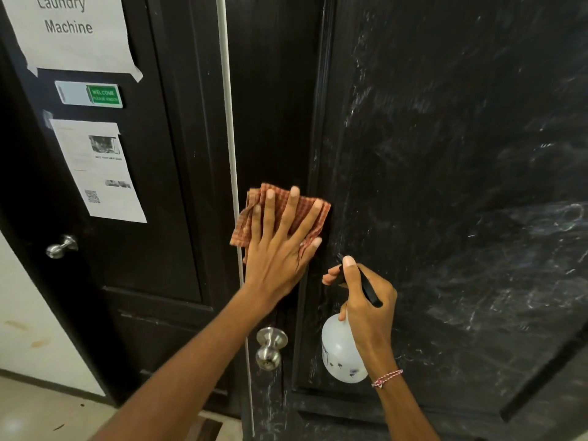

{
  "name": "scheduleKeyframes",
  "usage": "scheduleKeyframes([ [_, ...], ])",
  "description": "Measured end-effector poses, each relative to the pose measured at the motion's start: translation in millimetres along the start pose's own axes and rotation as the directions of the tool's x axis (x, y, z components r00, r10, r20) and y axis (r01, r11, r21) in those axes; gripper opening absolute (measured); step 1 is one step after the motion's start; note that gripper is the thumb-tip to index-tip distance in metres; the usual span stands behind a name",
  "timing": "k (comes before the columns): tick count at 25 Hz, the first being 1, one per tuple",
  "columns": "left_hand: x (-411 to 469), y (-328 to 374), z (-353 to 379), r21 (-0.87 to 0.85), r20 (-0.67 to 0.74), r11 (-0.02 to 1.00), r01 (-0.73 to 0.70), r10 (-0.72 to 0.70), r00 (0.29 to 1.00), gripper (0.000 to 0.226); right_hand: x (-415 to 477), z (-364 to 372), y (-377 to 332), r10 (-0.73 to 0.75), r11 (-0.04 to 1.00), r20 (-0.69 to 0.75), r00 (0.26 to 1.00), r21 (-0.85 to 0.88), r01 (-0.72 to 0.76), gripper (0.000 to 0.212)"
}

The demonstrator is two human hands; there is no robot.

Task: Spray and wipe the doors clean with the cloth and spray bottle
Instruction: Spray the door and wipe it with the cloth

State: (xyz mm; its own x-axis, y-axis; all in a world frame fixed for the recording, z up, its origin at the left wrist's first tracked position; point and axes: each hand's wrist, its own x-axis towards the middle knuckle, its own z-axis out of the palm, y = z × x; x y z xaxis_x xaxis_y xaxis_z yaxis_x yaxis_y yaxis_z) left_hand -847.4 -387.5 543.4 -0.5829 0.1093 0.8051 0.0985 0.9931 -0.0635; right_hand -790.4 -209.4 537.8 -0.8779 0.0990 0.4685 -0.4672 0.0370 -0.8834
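Note:
A dark door (pixel 445 154) fills the right side, its panel smeared with whitish streaks. My left hand (pixel 280 243) presses a folded orange checked cloth (pixel 254 218) flat against the door's left stile, fingers spread and straight. Lower right of it, my right hand (pixel 366 300) grips the black trigger head of a white spray bottle (pixel 340 354), the nozzle close to the door panel. A second dark door (pixel 152 186) stands to the left.
A steel knob (pixel 270 345) sits below the cloth on the right door. The left door carries another knob (pixel 62 246), a "Laundry Machine" paper (pixel 73 30), a green welcome sign (pixel 103 95) and a printed notice (pixel 98 170). A white strip (pixel 230 138) separates the doors.

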Motion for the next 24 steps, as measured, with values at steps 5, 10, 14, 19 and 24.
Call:
scheduleKeyframes([
  [5, 99.4, -3.1, -55.5, 0.005, -0.153, 1.000, 0.029, -0.027, 0.988, 0.064, 28.3, 5.1, -38.0, -0.098, 0.995, 0.018, 0.995, 0.034, 0.097, 0.036],
  [10, 121.8, -10.2, -68.0, 0.018, -0.219, 0.998, 0.062, -0.056, 0.974, 0.063, 42.7, 3.6, -56.2, -0.159, 0.985, 0.024, 0.987, 0.065, 0.157, 0.036],
  [14, 81.3, -14.2, -44.6, 0.077, -0.138, 0.997, -0.031, 0.041, 0.990, 0.065, 40.6, 3.7, -46.9, -0.110, 0.992, 0.007, 0.994, 0.061, 0.110, 0.037],
  [19, 2.7, -19.6, -5.3, 0.084, -0.009, 0.990, -0.111, 0.113, 0.994, 0.067, 28.0, 6.6, -24.6, -0.026, 1.000, 0.008, 1.000, 0.019, 0.026, 0.040],
  [24, -75.9, -19.0, 31.3, 0.117, 0.123, 0.978, -0.175, 0.161, 0.979, 0.071, 15.1, 3.8, -9.2, 0.010, 1.000, 0.021, 1.000, -0.008, -0.010, 0.040],
])
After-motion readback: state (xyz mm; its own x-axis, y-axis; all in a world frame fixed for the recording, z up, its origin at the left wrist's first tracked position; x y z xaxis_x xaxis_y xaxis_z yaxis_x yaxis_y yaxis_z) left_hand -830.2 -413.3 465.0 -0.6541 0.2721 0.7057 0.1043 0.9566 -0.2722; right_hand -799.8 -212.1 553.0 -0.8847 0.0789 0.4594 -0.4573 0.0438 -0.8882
